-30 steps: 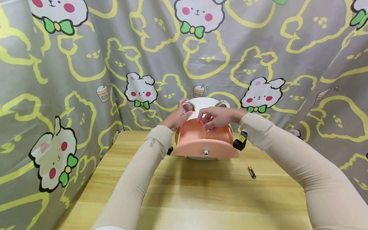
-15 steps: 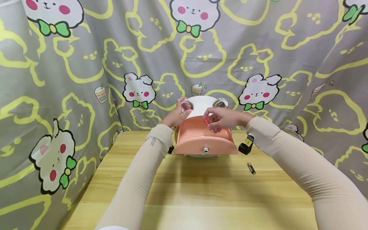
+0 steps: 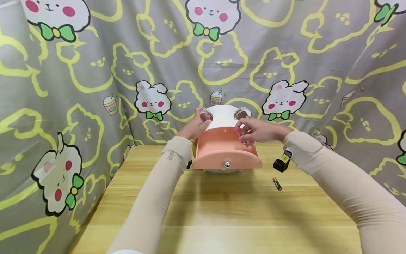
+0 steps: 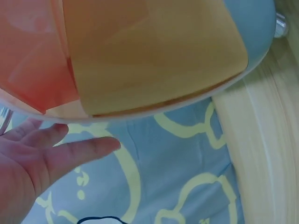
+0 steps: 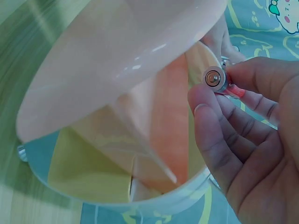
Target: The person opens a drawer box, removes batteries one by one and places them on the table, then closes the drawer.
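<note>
A white rounded storage box (image 3: pixel 223 114) stands at the back of the table, with a silver ring-shaped ear on each side of its top. Its orange drawer (image 3: pixel 215 159) is pulled out and has a silver knob. My left hand (image 3: pixel 192 127) grips the left silver ear (image 3: pixel 206 115), thumb in front; some fingers stretch along the box's edge in the left wrist view. Above the drawer's right side, my right hand (image 3: pixel 257 130) pinches a small battery (image 5: pixel 215 78) with red on its casing between thumb and fingers. Its round metal end faces the right wrist camera.
A black battery (image 3: pixel 277 183) with a copper-coloured end lies on the wooden table (image 3: pixel 228 211), right of the box. A grey curtain (image 3: pixel 177 46) with yellow outlines and white rabbits hangs close behind the box and along both sides.
My right hand has moved right with the red battery, from over the middle of the drawer to its right side. The left hand stays at the left ear.
</note>
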{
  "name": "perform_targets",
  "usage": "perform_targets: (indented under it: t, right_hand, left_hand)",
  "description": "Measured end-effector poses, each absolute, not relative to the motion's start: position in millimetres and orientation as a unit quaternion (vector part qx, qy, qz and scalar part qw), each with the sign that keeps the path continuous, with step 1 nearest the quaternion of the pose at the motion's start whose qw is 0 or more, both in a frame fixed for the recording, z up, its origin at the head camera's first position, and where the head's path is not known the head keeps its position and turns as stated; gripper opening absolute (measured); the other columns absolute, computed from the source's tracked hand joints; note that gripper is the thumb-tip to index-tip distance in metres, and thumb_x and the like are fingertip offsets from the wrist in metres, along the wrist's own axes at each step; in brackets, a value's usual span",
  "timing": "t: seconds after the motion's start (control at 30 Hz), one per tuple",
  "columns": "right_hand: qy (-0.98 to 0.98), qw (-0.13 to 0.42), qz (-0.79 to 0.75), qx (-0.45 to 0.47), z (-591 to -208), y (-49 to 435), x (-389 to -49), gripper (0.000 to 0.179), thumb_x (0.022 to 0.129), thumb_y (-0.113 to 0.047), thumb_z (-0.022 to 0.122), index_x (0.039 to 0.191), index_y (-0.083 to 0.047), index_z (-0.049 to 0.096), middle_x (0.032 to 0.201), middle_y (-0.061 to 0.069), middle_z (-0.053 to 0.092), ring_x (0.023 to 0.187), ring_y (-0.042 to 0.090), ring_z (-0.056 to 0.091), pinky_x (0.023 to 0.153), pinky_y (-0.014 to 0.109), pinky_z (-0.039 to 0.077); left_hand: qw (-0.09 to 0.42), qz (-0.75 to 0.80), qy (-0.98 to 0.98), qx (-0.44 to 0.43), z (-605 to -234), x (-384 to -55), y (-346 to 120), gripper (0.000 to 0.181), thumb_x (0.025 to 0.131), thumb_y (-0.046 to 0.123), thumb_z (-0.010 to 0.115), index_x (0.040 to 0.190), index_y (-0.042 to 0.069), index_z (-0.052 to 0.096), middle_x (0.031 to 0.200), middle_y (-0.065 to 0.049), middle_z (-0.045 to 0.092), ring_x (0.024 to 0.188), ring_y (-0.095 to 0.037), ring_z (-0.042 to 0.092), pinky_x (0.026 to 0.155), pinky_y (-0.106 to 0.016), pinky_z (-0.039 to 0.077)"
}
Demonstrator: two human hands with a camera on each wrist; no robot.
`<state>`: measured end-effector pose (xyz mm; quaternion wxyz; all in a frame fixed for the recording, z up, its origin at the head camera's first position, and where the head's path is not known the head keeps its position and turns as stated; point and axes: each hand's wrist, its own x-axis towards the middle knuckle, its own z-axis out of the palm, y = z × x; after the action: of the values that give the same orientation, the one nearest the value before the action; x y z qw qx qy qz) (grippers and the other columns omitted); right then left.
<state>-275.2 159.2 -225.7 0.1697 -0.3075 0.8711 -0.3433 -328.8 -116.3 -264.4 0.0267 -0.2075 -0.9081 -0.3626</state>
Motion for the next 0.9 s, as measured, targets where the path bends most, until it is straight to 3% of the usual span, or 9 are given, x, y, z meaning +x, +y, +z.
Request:
perform_targets:
  t: [0.27, 0.4, 0.47, 0.53, 0.57, 0.63, 0.77, 0.9]
  right_hand:
    - [0.872, 0.153, -0.343, -0.314, -231, 173, -273, 0.026, 0.094, -0.005, 0.061, 0.117, -0.002, 0.048, 0.090, 0.015, 0.063, 0.074, 0.028, 0.063, 0.069, 0.040, 0.056]
    - [0.877, 0.146, -0.339, -0.306, -236, 181, -271, 0.025, 0.094, -0.006, 0.061, 0.116, -0.003, 0.049, 0.087, 0.012, 0.063, 0.072, 0.027, 0.062, 0.067, 0.039, 0.055]
    - [0.879, 0.144, -0.341, -0.300, -240, 185, -271, 0.025, 0.094, -0.006, 0.061, 0.115, -0.003, 0.050, 0.086, 0.012, 0.063, 0.071, 0.027, 0.062, 0.066, 0.038, 0.055]
    - [0.880, 0.144, -0.344, -0.295, -243, 189, -272, 0.024, 0.094, -0.007, 0.061, 0.115, -0.004, 0.050, 0.086, 0.012, 0.065, 0.071, 0.027, 0.063, 0.066, 0.038, 0.055]
    - [0.880, 0.143, -0.345, -0.294, -244, 191, -272, 0.024, 0.094, -0.007, 0.062, 0.115, -0.004, 0.050, 0.087, 0.012, 0.065, 0.071, 0.027, 0.064, 0.066, 0.038, 0.055]
    - [0.879, 0.138, -0.346, -0.296, -246, 195, -271, 0.024, 0.094, -0.007, 0.062, 0.114, -0.003, 0.050, 0.086, 0.012, 0.066, 0.071, 0.027, 0.064, 0.066, 0.038, 0.055]
    - [0.876, 0.137, -0.353, -0.297, -249, 202, -270, 0.025, 0.094, -0.007, 0.063, 0.114, -0.002, 0.049, 0.086, 0.013, 0.065, 0.071, 0.028, 0.064, 0.065, 0.037, 0.055]
    - [0.873, 0.141, -0.365, -0.292, -252, 208, -269, 0.026, 0.094, -0.006, 0.063, 0.115, -0.001, 0.048, 0.084, 0.014, 0.064, 0.072, 0.029, 0.064, 0.066, 0.040, 0.056]
  left_hand:
    - [0.070, -0.339, -0.906, -0.244, -262, -336, -115, 0.054, 0.099, 0.023, 0.054, 0.140, 0.005, 0.023, 0.117, -0.020, 0.054, 0.110, -0.031, 0.052, 0.100, -0.039, 0.038]
    - [0.061, -0.311, -0.923, -0.216, -261, -336, -113, 0.059, 0.100, 0.029, 0.053, 0.144, 0.008, 0.020, 0.136, -0.026, 0.034, 0.115, -0.033, 0.047, 0.103, -0.043, 0.037]
    - [0.054, -0.307, -0.929, -0.200, -261, -334, -112, 0.062, 0.100, 0.032, 0.053, 0.148, 0.014, 0.017, 0.144, -0.027, 0.018, 0.114, -0.034, 0.048, 0.103, -0.045, 0.038]
    - [0.056, -0.316, -0.925, -0.205, -261, -333, -112, 0.063, 0.100, 0.030, 0.054, 0.149, 0.019, 0.016, 0.148, -0.026, 0.011, 0.111, -0.034, 0.053, 0.102, -0.046, 0.040]
    - [0.059, -0.320, -0.922, -0.212, -261, -333, -112, 0.062, 0.100, 0.029, 0.054, 0.149, 0.020, 0.017, 0.148, -0.025, 0.012, 0.110, -0.033, 0.054, 0.102, -0.045, 0.040]
    - [0.066, -0.326, -0.912, -0.239, -261, -334, -112, 0.058, 0.100, 0.023, 0.054, 0.147, 0.017, 0.020, 0.144, -0.025, 0.026, 0.111, -0.031, 0.054, 0.101, -0.042, 0.041]
    - [0.072, -0.336, -0.895, -0.286, -262, -337, -111, 0.048, 0.101, 0.013, 0.052, 0.139, 0.007, 0.024, 0.119, -0.021, 0.053, 0.112, -0.030, 0.052, 0.100, -0.037, 0.040]
    - [0.058, -0.353, -0.890, -0.283, -261, -336, -109, 0.047, 0.101, 0.013, 0.050, 0.139, 0.006, 0.023, 0.115, -0.018, 0.055, 0.109, -0.028, 0.054, 0.099, -0.035, 0.041]
